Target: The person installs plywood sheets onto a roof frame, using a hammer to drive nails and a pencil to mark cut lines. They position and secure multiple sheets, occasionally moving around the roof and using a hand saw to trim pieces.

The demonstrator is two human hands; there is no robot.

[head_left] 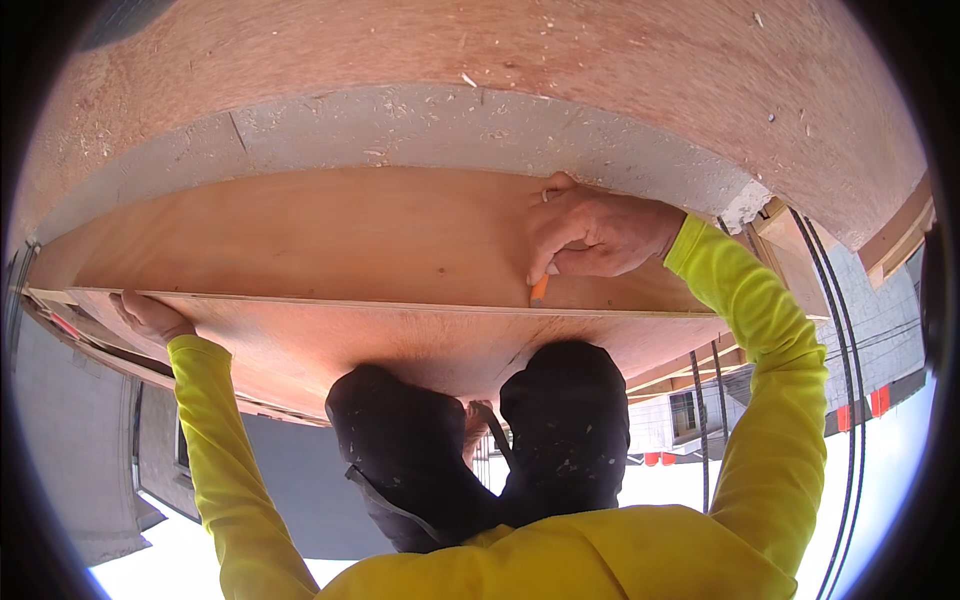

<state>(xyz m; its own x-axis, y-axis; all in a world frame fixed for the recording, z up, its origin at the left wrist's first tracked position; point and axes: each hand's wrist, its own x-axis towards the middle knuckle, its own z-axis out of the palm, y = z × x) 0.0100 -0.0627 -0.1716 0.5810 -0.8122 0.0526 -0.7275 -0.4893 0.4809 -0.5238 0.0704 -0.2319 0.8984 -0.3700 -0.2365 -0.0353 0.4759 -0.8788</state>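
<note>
A long reddish plywood board (330,235) lies crosswise in front of me, its straight near edge running from left to right. My right hand (600,232), with a ring on one finger, is closed around a short orange pencil (540,289). The pencil's lower end comes down by the board's near edge, right of the middle; its tip is too small to make out. Far to the left, my left hand (155,318) grips the same edge near the board's end. Some of its fingers are hidden.
A second plywood sheet (440,335) slopes down under my knees (565,410). Beyond the board runs a grey strip (370,125) scattered with wood shavings, then a wide plywood surface (620,50). Dark bars (835,330) rise at the right, beside timber framing. Buildings show far below.
</note>
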